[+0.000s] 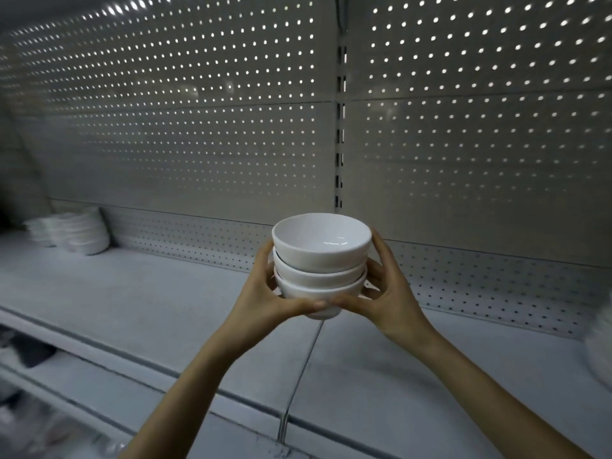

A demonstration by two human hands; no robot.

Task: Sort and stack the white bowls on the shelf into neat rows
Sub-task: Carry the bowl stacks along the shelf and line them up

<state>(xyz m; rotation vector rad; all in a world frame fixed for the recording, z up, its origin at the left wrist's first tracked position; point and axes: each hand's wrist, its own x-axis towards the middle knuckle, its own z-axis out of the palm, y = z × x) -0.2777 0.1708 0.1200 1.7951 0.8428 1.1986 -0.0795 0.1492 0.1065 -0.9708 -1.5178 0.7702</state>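
A stack of three white bowls (320, 260) is held up in the air above the white shelf (139, 306), near the middle of the view. My left hand (265, 293) grips the stack's left side, thumb curled under the bottom bowl. My right hand (384, 289) grips the right side, its thumb meeting the left one under the base. More white bowls (71, 231) stand stacked at the far left of the shelf, against the back panel.
A perforated metal back panel (198, 127) rises behind the shelf, with a slotted upright (340, 127) in the middle. A seam (304, 366) divides the shelf boards below the held stack. Blurred white ware (601, 346) shows at the right edge. A lower shelf (29, 376) lies at bottom left.
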